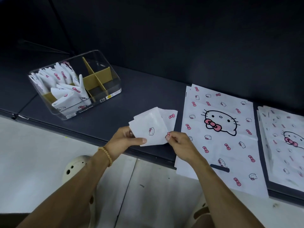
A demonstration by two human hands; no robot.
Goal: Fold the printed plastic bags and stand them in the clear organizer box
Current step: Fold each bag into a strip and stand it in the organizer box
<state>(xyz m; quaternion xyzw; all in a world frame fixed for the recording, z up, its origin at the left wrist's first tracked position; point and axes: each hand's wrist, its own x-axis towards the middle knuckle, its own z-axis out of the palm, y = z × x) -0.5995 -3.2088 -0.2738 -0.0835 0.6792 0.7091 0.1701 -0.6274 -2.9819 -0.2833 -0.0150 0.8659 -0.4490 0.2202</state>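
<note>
A folded white bag [153, 125] printed with pink bows and cat faces is held above the front edge of the dark table. My left hand [127, 139] grips its lower left corner, thumb across the front. My right hand [176, 142] pinches its lower right edge. The clear organizer box [113, 76] stands at the back left, with cardboard dividers; several folded bags [65, 83] stand in its left compartments. A flat unfolded bag [220, 139] lies on the table to the right of my hands.
A stack of more flat printed bags [283, 145] lies at the far right. The dark table [131, 92] ends in a front edge below my hands; a pale floor and light shoes show beneath. A dark wall stands behind.
</note>
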